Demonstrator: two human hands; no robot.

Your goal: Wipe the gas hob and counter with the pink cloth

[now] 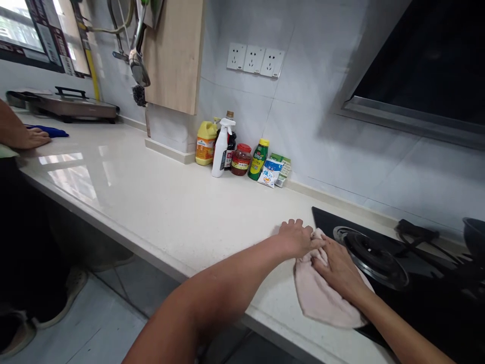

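Note:
A pale pink cleaning cloth lies bunched at its upper end and spread out lower down, across the counter and the edge of the black gas stove. My right hand presses on the cloth and grips its folds. Beside it my left hand has its fingers bent, and it holds the gathered upper end of the cloth. The two hands meet there, and the cloth partly hides the fingertips.
White countertop runs left from the stove burner. By the wall stand a spray bottle, a yellow jug, a red-lidded jar, a green bottle and packets. Another person's hand rests by a blue cloth.

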